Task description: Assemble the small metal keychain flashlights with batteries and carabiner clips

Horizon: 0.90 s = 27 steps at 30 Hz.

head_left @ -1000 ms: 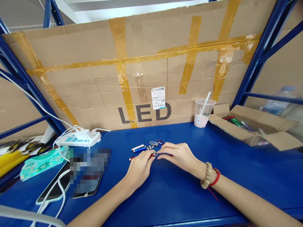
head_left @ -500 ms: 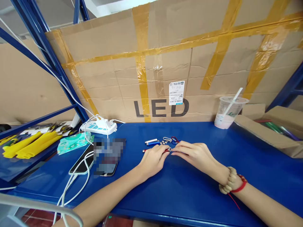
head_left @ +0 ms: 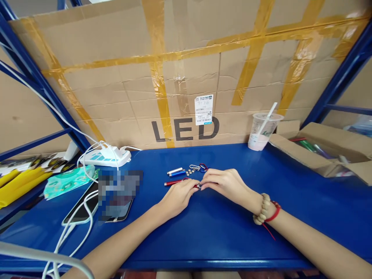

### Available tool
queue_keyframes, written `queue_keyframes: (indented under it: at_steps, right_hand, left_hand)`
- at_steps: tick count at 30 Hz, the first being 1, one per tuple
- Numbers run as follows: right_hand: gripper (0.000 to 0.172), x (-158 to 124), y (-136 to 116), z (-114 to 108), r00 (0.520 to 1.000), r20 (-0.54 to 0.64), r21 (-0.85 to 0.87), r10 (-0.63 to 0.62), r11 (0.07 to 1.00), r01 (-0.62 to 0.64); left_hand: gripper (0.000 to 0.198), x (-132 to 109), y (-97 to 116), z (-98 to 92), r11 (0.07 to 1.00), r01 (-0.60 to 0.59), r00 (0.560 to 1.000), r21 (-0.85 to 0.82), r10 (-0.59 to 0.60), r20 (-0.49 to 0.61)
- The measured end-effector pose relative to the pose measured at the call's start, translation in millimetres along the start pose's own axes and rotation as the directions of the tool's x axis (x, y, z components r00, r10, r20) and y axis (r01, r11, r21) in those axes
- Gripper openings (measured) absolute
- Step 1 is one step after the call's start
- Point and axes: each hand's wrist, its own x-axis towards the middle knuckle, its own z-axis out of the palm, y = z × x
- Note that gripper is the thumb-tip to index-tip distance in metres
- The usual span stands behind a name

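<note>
At the far left we see yellow packets (head_left: 20,184) on a side shelf, then a teal pack (head_left: 68,185), a white power strip (head_left: 106,159) and a phone (head_left: 80,207) with a white cable on the blue table (head_left: 221,232). A taped cardboard wall (head_left: 116,97) marked LED closes the back. At mid-table the left hand (head_left: 177,195) pinches a red tube (head_left: 174,182) lying on the surface. The right hand (head_left: 225,184), fingertips pressed together, grips the tube's metal end. Just behind lie a silver tube (head_left: 174,170), a blue tube (head_left: 178,173), button cells (head_left: 190,172) and clips (head_left: 199,167). Further right stand a plastic cup (head_left: 261,133) and an open box (head_left: 316,162).
</note>
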Motion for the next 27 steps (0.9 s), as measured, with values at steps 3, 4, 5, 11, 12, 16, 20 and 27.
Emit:
queue_keyframes:
  at_steps: [3,4,5,11,12,16,20,27]
  right_hand:
    - [0.022,0.3,-0.7,1.5,0.998,0.015,0.111,0.055,0.992,-0.056]
    - [0.021,0.5,-1.1,1.4,0.998,0.016,0.138,0.069,0.988,-0.070]
    - [0.020,0.7,-1.6,1.0,0.997,0.019,0.161,0.079,0.984,-0.081]
    - [0.020,1.6,-4.8,-2.6,0.990,0.034,0.282,0.139,0.949,-0.142]
    - [0.021,1.6,-5.0,-2.2,0.987,0.029,0.306,0.159,0.938,-0.161]
    - [0.029,0.7,-4.9,2.6,0.972,0.036,0.378,0.232,0.897,-0.228]
    - [0.029,-1.6,-5.3,7.9,0.949,0.077,0.378,0.306,0.872,-0.312]
    - [0.017,-2.6,-11.8,12.1,0.897,0.148,0.340,0.417,0.830,-0.442]
  left_hand:
    - [0.021,-0.5,0.2,-1.4,0.998,0.029,0.998,-0.052,-0.027,0.051]
    - [0.020,-0.4,0.3,-1.8,0.997,0.040,0.997,-0.063,-0.036,0.062]
    - [0.020,-0.3,0.4,-2.2,0.996,0.048,0.997,-0.074,-0.043,0.072]
    - [0.016,-1.6,1.2,-3.5,0.986,0.075,0.995,-0.151,-0.063,0.082]
    - [0.015,-2.2,1.4,-3.4,0.983,0.076,0.995,-0.166,-0.064,0.076]
    - [0.009,-5.0,1.8,-1.6,0.976,0.093,0.994,-0.197,-0.079,0.076]
    - [0.007,-6.6,0.4,0.4,0.981,0.082,0.995,-0.176,-0.072,0.067]
    - [0.013,-6.8,-6.0,1.4,0.997,-0.046,0.997,-0.058,0.050,0.066]
